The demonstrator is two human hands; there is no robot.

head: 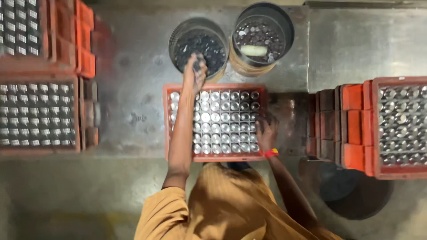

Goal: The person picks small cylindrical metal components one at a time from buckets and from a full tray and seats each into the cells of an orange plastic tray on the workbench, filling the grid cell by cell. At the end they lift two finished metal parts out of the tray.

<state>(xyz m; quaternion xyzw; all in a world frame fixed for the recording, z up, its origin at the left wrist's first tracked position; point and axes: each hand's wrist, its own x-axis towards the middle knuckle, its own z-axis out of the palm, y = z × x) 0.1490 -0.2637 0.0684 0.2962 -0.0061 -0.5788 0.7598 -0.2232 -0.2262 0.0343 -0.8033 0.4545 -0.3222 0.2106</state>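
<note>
Left hand (195, 66) clenched on dark pieces over the bucket (178, 33); right hand (265, 132) grasping the orange crate (213, 158) rim below it.

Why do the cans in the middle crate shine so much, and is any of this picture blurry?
Head view: overhead light glares off the shiny tops in the middle crate; the left hand over the dark bucket is motion-blurred; the corners fall dim and soft.

A workshop: orange crates (356, 126) of metal cans (224, 120) on steel
</note>
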